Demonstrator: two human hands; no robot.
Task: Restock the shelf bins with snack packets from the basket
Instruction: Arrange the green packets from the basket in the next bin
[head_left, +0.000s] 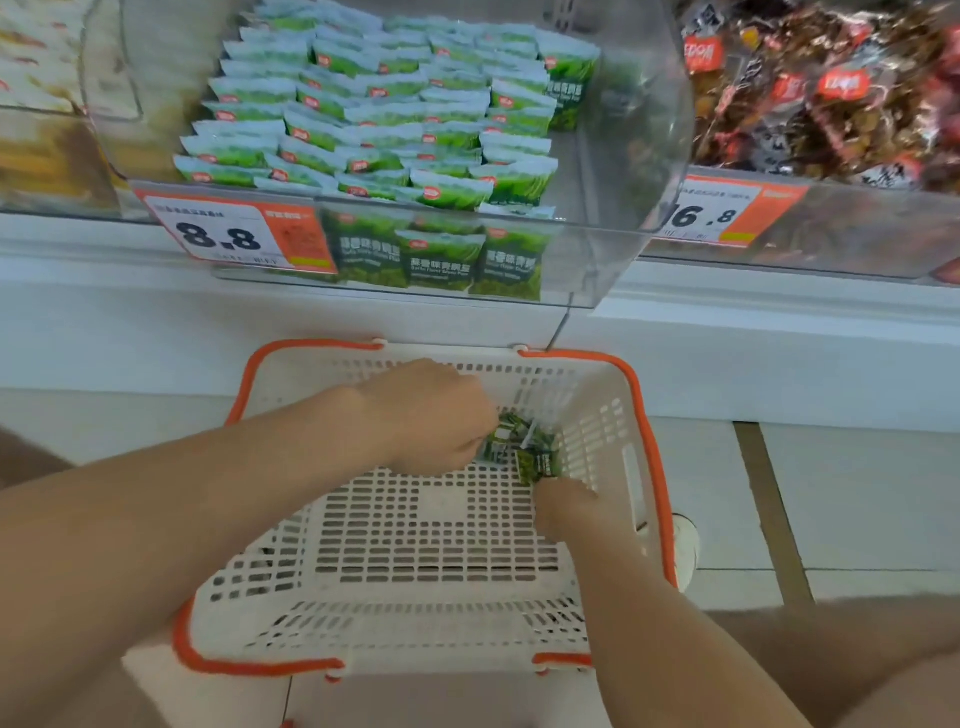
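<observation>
Left hand (436, 418), right hand (563, 506) reach into basket (415, 613), each grasping green packets (543, 460).

A matt white plastic basket (415, 540) has glossy orange handles (652, 447). The bin (639, 156) is clear, shiny plastic. Green packets (374, 130) look glossy.

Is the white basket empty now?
Nearly empty: the basket floor is mostly bare; a few green packets lie in one corner, between the left hand and right hand.
</observation>
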